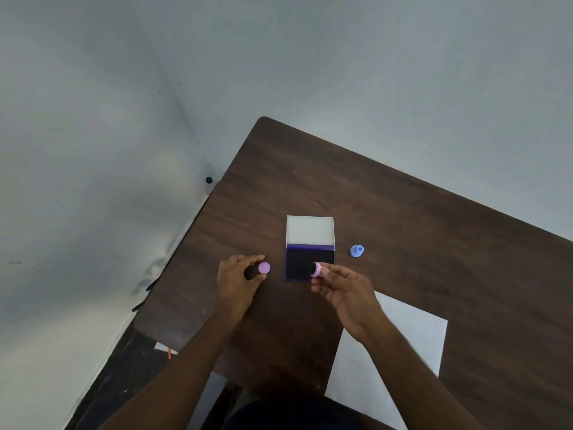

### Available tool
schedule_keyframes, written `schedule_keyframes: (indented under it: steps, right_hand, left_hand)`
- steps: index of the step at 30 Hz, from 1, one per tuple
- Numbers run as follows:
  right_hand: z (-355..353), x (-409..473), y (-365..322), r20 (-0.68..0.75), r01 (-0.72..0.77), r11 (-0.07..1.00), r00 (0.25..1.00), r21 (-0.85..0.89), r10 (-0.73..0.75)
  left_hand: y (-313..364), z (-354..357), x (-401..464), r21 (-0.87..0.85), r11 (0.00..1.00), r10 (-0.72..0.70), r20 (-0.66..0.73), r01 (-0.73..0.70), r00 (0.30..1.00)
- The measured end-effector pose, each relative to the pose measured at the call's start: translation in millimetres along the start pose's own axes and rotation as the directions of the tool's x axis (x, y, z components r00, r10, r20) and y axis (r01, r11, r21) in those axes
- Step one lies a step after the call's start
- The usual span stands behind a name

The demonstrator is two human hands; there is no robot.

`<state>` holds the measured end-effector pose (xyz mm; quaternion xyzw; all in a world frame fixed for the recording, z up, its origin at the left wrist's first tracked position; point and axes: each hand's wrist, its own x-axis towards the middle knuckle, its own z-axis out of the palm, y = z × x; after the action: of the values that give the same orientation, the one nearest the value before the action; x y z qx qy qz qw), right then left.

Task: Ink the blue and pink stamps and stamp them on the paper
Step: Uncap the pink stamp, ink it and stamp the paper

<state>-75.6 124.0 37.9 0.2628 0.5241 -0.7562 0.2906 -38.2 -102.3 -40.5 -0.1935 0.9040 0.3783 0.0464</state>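
Note:
My right hand [344,293] holds the pink stamp [316,269] by its body, dark face turned left, over the near right corner of the open ink pad [302,262]. Between thumb and fingertips, my left hand [237,279] pinches a round pink cap [264,267] just above the table, left of the pad. The blue stamp [357,251] stands on the table to the right of the pad, untouched. A white sheet of paper [403,346] lies near the front edge, partly under my right forearm.
The ink pad's white lid [310,229] is folded back, away from me. The dark wooden table [387,197] sits in a room corner, its left edge near the wall. Floor clutter lies below the table's left side.

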Motion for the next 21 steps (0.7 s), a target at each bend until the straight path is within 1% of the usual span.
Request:
schedule_keyframes:
  steps: [2,4,6,8,11,13,16,21]
  right_hand:
    - [2,0,0,0.024,-0.011,0.999,1.000,0.035,0.011]
    - [5,-1,-2,0.083,-0.046,0.994,0.996,0.103,0.037]
    - [7,-2,-3,0.161,-0.086,0.981,0.985,0.172,0.058]
    - [10,-3,-4,0.229,-0.115,0.966,0.972,0.230,0.061]
    - [14,-3,-4,0.302,-0.129,0.949,0.953,0.287,0.038]
    - [16,-3,-3,0.334,-0.123,0.948,0.943,0.294,0.019]
    - [19,-3,-2,0.370,-0.129,0.941,0.929,0.313,0.004]
    - [20,-5,-1,0.374,-0.150,0.928,0.927,0.342,0.012]
  left_hand:
    - [10,-4,-3,-0.055,0.998,0.011,-0.037,-0.013,0.999]
    - [28,-9,-8,-0.120,0.990,0.071,-0.046,-0.076,0.996]
    - [51,-16,-14,-0.211,0.966,0.151,-0.004,-0.148,0.989]
    - [73,-23,-21,-0.297,0.937,0.208,0.051,-0.184,0.977]
    - [93,-30,-28,-0.364,0.904,0.268,0.066,-0.227,0.961]
    - [101,-32,-29,-0.387,0.889,0.280,0.038,-0.244,0.959]
    - [106,-33,-30,-0.373,0.887,0.285,-0.021,-0.272,0.958]
    - [107,-34,-29,-0.344,0.892,0.294,-0.047,-0.292,0.955]
